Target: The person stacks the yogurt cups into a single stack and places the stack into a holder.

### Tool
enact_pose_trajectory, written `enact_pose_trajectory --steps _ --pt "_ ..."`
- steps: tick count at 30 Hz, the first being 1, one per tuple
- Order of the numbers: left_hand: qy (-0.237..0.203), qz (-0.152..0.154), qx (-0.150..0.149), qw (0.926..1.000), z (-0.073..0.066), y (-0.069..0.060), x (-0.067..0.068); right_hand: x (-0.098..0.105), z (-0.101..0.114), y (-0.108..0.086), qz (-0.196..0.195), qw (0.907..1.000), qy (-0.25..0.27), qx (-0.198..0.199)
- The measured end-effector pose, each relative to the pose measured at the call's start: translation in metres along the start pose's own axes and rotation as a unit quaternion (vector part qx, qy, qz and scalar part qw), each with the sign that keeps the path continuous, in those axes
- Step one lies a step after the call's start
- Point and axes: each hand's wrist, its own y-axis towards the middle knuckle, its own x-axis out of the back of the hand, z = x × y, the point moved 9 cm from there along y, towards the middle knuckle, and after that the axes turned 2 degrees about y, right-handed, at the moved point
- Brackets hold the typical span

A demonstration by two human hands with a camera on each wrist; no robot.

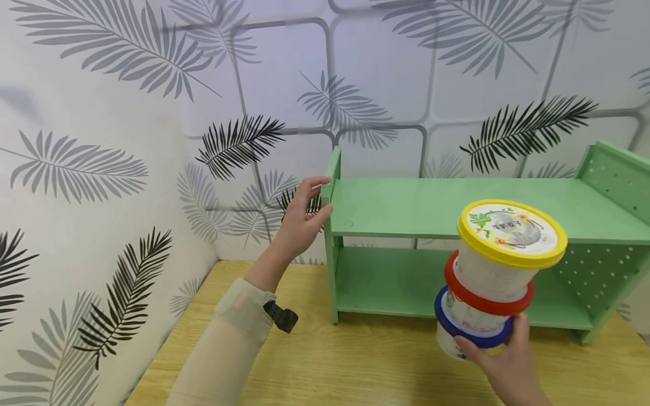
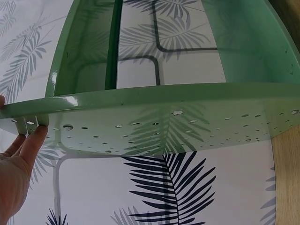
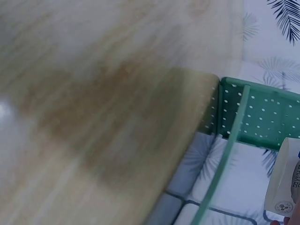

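Note:
My right hand (image 1: 513, 361) holds a stack of three round tubs in front of the shelf's right half, gripping it low down around the bottom tub. The top tub has a yellow-rimmed lid (image 1: 513, 232) with a printed label; under it come a red-rimmed tub (image 1: 487, 301) and a blue-rimmed tub (image 1: 469, 327). In the right wrist view only part of a white tub (image 3: 281, 183) shows at the right edge. My left hand (image 1: 299, 220) grips the front edge of the green shelf's (image 1: 396, 206) left side panel, its fingers lying against the perforated panel (image 2: 140, 126) in the left wrist view.
The two-tier green shelf stands on a wooden tabletop (image 1: 355, 366) against a leaf-patterned wall (image 1: 376, 73). Its right side panel (image 1: 594, 270) is perforated and rises beyond the tubs. Another wall meets the table's left edge.

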Motion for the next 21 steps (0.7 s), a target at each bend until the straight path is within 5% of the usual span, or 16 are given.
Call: enact_pose_trajectory --steps 10,21 --pt "0.005 -0.005 0.0 1.0 0.0 0.0 0.0 0.029 0.044 0.019 -0.057 0.9953 -0.019 0.076" --pt "0.005 -0.004 -0.007 1.0 0.0 0.001 -0.002 0.046 0.087 0.041 -0.038 0.9896 0.023 0.137"
